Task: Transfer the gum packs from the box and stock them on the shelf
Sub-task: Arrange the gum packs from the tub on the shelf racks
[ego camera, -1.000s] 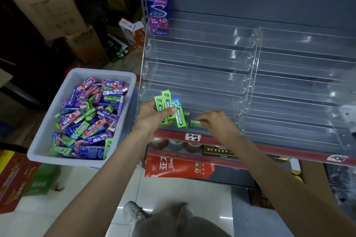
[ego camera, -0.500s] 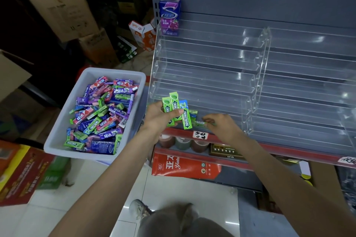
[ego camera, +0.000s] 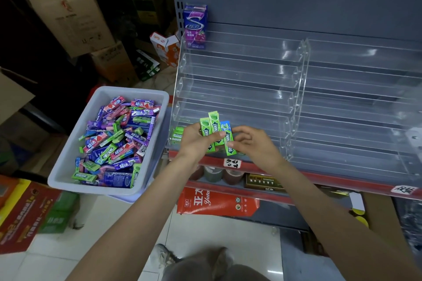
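- Head view showed the left hand (ego camera: 194, 141) curled round a small fan of green gum packs (ego camera: 213, 131), standing up on end. I think it held them upright so the other hand could pull one off at a time.
- The right hand (ego camera: 253, 143) sat just at 3 o'clock of the fan, fingers bent, fingertips touching the pack nearest it. I could not tell if it had a firm hold yet.
- Both hands were right in front of the lowest row of the clear shelf (ego camera: 239, 89), likely because that row was being filled first.
- A few green packs (ego camera: 177, 135) already lay in that row, at 9 o'clock of the left hand.
- The white box (ego camera: 68, 162) sat at 9 o'clock of the shelf, close by, so reaching was easy. It held lots of mixed packs, so much was left to do.
- One purple pack (ego camera: 195, 27) stood at the top row, at 12 o'clock.
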Demonstrator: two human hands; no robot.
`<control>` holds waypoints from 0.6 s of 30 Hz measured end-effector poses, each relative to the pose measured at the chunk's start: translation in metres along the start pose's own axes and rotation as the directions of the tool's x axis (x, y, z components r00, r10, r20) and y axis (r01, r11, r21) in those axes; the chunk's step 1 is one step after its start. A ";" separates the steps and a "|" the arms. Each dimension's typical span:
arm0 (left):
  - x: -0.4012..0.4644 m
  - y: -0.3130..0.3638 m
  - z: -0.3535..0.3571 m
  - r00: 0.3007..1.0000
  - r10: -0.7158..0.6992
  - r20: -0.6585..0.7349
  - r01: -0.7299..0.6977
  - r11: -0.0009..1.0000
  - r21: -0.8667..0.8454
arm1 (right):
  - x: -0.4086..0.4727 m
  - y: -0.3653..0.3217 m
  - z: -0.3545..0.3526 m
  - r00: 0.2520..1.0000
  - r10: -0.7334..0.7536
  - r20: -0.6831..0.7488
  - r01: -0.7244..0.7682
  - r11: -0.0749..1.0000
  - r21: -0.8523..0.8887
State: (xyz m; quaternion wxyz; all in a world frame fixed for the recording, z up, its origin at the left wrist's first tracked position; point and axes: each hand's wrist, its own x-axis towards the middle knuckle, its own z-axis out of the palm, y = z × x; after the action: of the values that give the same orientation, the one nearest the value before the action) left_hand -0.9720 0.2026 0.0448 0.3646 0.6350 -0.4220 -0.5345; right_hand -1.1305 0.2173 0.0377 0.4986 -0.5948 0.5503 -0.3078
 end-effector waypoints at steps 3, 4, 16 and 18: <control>-0.001 0.004 0.002 1.000 0.023 0.000 -0.023 1.000 0.012 | 0.000 0.002 -0.008 0.999 0.042 -0.025 -0.041 0.998 0.037; -0.001 0.005 0.002 1.000 0.023 -0.007 -0.023 1.000 0.013 | 0.000 0.002 -0.011 0.998 0.057 -0.030 -0.055 0.997 0.048; 0.005 -0.005 -0.007 1.000 -0.010 0.001 0.010 1.000 0.027 | 0.013 0.027 -0.027 0.937 0.003 -0.348 -0.053 0.989 -0.134; 0.004 -0.006 -0.008 1.000 -0.004 0.007 0.004 0.999 0.034 | 0.013 0.033 -0.022 0.942 -0.013 -0.336 -0.066 0.973 -0.222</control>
State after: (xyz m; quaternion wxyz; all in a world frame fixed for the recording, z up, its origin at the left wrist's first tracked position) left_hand -0.9629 0.2012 0.0395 0.3512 0.6399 -0.4311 -0.5304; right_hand -1.1594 0.2022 0.0117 0.3293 -0.5799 0.6670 -0.3321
